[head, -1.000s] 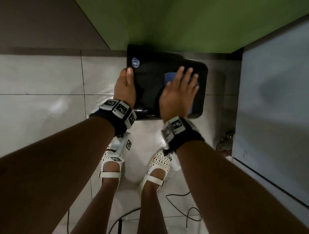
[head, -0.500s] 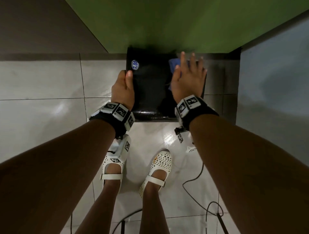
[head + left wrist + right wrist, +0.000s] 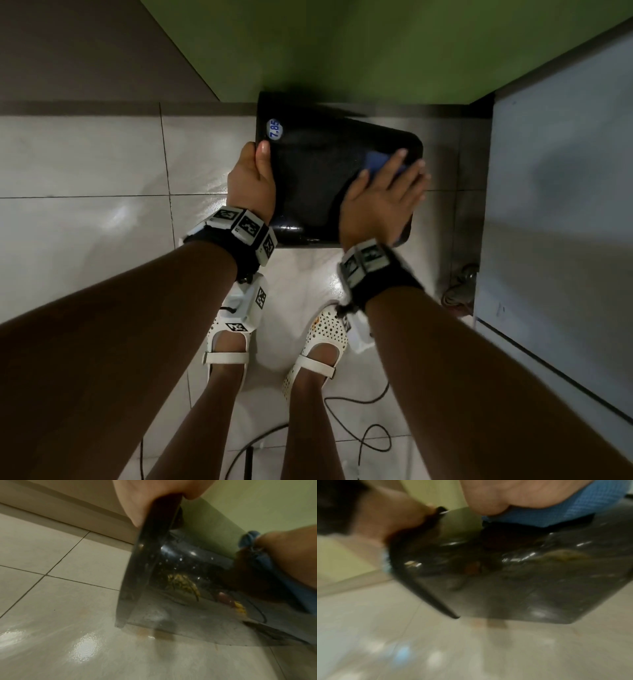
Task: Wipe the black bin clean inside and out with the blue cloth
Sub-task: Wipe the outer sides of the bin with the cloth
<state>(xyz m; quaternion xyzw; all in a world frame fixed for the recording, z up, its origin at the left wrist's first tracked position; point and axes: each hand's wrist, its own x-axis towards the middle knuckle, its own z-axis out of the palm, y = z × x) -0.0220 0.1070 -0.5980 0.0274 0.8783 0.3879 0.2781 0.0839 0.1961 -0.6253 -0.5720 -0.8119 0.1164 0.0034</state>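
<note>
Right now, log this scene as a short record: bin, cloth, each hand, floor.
bin: black bin, tilted on the tiled floor by the green wall, round sticker near its top left
cloth: blue cloth, flat on the bin's upper face, under the right hand
left hand: grips the bin's left edge
right hand: fingers straight, presses the cloth
floor: pale glossy tiles

A green wall (image 3: 342, 51) is closing off the far side of the black bin (image 3: 308, 178) and a grey cabinet (image 3: 565, 205) is crowding its right, while pale floor tiles (image 3: 85, 164) are lying open to its left.
</note>
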